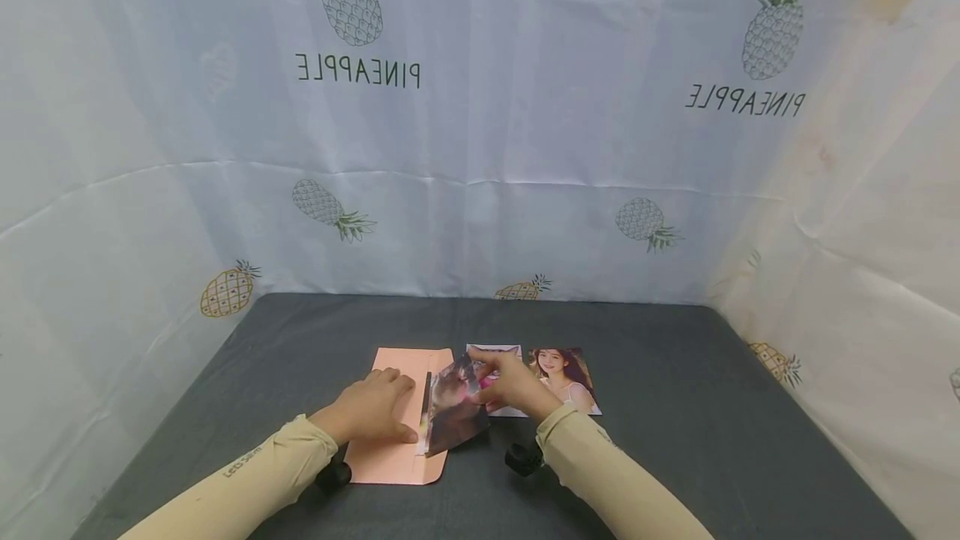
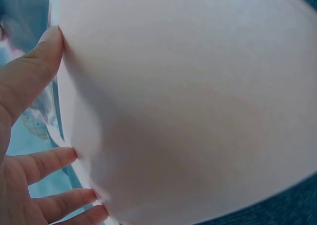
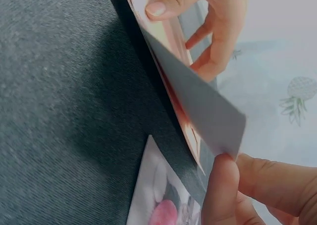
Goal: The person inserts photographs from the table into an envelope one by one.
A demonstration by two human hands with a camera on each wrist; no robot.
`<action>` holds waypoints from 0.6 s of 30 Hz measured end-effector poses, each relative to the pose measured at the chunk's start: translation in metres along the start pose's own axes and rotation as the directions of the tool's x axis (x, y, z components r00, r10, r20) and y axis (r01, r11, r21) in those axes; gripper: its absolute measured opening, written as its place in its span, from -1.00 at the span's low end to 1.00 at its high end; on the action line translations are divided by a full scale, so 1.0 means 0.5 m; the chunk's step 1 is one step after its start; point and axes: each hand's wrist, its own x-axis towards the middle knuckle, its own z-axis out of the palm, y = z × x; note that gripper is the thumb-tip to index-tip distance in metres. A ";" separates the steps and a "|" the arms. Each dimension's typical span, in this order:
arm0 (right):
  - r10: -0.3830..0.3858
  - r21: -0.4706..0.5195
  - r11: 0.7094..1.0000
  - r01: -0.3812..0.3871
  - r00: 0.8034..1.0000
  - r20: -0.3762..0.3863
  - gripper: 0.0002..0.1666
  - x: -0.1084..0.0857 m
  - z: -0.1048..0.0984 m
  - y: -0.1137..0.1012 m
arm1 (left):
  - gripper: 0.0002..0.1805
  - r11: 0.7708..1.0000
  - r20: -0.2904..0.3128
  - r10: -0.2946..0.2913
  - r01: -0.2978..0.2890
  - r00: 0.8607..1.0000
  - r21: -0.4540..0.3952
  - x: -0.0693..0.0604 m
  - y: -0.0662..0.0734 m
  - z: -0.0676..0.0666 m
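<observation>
A pink paper envelope (image 1: pixel 392 467) lies on the dark table, its open side facing right. My left hand (image 1: pixel 371 408) rests on it, thumb and spread fingertips touching its face near the opening, as the left wrist view shows on the pale surface (image 2: pixel 198 86). Between thumb and fingers, my right hand (image 1: pixel 519 386) pinches a glossy photo print (image 1: pixel 456 417) by its right side. The print slants up from the envelope's opening, its plain grey back (image 3: pixel 198 106) visible in the right wrist view. Whether its left edge is inside the envelope I cannot tell.
A second photo with a pink patch (image 3: pixel 163 212) lies behind my right hand, partly hidden. To its right lies a portrait photo (image 1: pixel 564 382) of a person with long hair. Black wrist devices (image 1: pixel 523 459) sit under both wrists. A pineapple-print curtain (image 1: pixel 480 123) surrounds the table.
</observation>
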 end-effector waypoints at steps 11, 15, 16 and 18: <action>-0.012 0.082 0.997 0.014 1.000 -0.022 -0.11 0.003 0.023 0.017 | -0.15 1.000 0.000 0.002 -0.002 1.000 -0.006 0.001 -0.002 0.004; -0.013 0.127 0.992 0.017 0.999 -0.029 -0.09 0.002 0.033 0.023 | -0.15 1.000 0.005 0.002 -0.002 1.000 -0.007 -0.001 -0.001 0.005; -0.013 0.137 0.990 0.017 0.999 -0.032 -0.09 0.002 0.035 0.025 | -0.15 1.000 0.005 0.002 -0.002 1.000 -0.006 -0.002 -0.001 0.004; -0.015 0.145 0.989 0.021 0.999 -0.040 -0.10 0.002 0.039 0.027 | -0.14 1.000 0.007 -0.001 0.001 1.000 -0.007 -0.002 0.000 0.004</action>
